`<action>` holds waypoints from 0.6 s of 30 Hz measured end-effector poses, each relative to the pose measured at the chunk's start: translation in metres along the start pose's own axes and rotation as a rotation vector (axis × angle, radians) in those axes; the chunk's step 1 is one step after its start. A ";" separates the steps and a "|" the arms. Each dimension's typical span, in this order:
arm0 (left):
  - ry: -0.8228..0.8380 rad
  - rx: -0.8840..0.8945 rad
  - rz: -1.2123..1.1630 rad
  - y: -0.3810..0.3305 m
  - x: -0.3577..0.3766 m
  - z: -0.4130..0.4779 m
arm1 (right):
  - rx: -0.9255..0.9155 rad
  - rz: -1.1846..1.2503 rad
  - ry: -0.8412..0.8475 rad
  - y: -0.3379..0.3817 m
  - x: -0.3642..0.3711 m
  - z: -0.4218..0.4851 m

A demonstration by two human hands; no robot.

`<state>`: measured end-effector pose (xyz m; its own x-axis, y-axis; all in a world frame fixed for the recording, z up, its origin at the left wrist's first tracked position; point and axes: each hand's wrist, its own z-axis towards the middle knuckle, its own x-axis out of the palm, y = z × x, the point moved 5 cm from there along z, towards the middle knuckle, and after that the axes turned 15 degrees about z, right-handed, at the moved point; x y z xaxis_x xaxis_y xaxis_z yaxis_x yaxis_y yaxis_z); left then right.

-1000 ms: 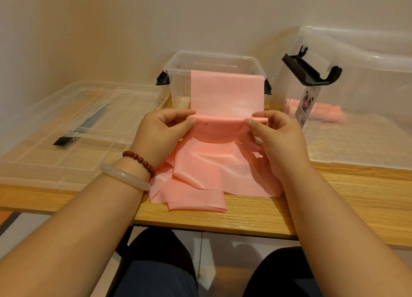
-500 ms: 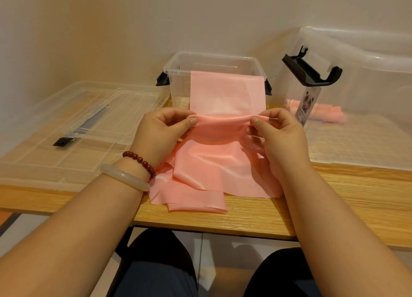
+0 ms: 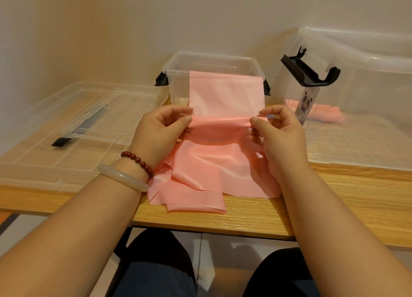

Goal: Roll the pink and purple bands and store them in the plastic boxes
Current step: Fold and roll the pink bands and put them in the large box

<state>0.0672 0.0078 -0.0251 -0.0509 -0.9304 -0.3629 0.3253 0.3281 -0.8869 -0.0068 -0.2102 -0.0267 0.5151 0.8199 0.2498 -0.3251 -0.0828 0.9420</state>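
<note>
A long pink band (image 3: 223,96) hangs from the front rim of a small clear plastic box (image 3: 176,62) and piles in loose folds on the wooden table near its front edge. My left hand (image 3: 160,131) pinches the band's left edge at a narrow rolled fold. My right hand (image 3: 278,136) pinches the right edge of that same fold. The fold sits just in front of the small box. Rolled pink bands (image 3: 323,113) lie inside a large clear box (image 3: 379,51) at the right. No purple band is in view.
Clear plastic lids (image 3: 66,127) lie flat on the table at the left, with a black clip on them. A black latch (image 3: 310,73) sticks up from the large box's near corner. The wooden table (image 3: 334,198) ends close to my knees.
The fold between my fingers has shifted slightly; my right hand's fingers have re-gripped the band's right edge. The band on the box and the pile stay in place.
</note>
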 end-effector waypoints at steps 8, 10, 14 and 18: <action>0.020 -0.012 0.035 0.000 -0.002 -0.002 | 0.020 -0.034 0.026 -0.006 -0.003 0.004; 0.013 -0.003 0.050 0.001 -0.003 -0.001 | 0.022 -0.055 0.030 -0.006 -0.003 0.004; -0.012 0.004 0.019 0.000 -0.001 -0.001 | 0.013 -0.054 0.005 -0.004 -0.001 0.003; -0.020 -0.013 -0.002 0.001 -0.001 0.000 | 0.053 0.004 0.000 -0.004 0.001 -0.001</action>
<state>0.0678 0.0090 -0.0259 -0.0329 -0.9339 -0.3559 0.3130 0.3286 -0.8911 -0.0055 -0.2086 -0.0300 0.5138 0.8194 0.2540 -0.2850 -0.1163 0.9515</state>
